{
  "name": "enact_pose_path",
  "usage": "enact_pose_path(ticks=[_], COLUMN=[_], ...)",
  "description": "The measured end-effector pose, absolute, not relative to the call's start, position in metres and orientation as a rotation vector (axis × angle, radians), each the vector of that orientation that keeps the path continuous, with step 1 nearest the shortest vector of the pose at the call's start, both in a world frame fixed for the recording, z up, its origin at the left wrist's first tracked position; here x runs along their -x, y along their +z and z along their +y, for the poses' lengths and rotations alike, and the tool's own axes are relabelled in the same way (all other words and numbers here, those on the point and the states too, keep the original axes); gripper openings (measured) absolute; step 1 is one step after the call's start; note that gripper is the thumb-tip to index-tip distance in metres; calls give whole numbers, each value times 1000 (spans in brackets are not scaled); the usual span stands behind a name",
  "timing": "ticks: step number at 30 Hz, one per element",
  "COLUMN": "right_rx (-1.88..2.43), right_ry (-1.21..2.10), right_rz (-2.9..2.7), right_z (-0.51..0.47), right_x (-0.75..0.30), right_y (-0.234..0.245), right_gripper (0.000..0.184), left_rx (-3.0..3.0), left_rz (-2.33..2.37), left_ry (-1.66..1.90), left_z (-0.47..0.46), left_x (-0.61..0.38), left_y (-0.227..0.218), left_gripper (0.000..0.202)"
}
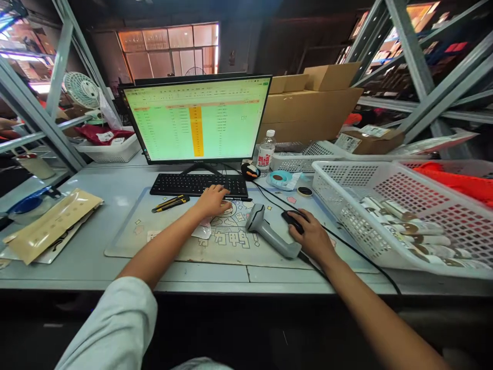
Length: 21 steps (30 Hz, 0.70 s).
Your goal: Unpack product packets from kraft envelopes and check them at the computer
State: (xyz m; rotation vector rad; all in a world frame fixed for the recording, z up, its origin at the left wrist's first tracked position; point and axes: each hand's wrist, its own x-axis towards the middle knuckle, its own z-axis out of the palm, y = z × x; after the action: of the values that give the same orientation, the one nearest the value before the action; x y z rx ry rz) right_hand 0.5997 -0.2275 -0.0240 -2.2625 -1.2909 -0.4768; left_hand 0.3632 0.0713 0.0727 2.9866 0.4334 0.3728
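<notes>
My left hand (212, 201) rests at the front right edge of the black keyboard (192, 184), fingers curled down onto the keys and the desk mat (169, 241). My right hand (313, 237) lies over the black wired mouse (291, 218), gripping it. Between the hands a grey barcode scanner (269, 234) lies on the mat. The monitor (197, 118) behind the keyboard shows a green spreadsheet with an orange column.
A white basket (339, 177) with several tubes stands at the right, another basket (298, 162) and cardboard boxes (311, 110) behind it. A water bottle (265, 151), tape roll (279, 178), yellow-black knife (170, 203) and gold pouches (50, 225) lie on the desk. Metal shelving flanks both sides.
</notes>
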Motion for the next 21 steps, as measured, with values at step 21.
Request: enact_pose_path(ticks=[21], right_rx=[2240], right_ry=[-563], right_rz=[-1319], right_z=[-228], right_x=[-598], right_y=[-19], right_gripper=[47], left_rx=[-2938], left_rz=[473], left_ry=[481], left_z=[107], left_x=[-318], left_y=[110], left_gripper=[51])
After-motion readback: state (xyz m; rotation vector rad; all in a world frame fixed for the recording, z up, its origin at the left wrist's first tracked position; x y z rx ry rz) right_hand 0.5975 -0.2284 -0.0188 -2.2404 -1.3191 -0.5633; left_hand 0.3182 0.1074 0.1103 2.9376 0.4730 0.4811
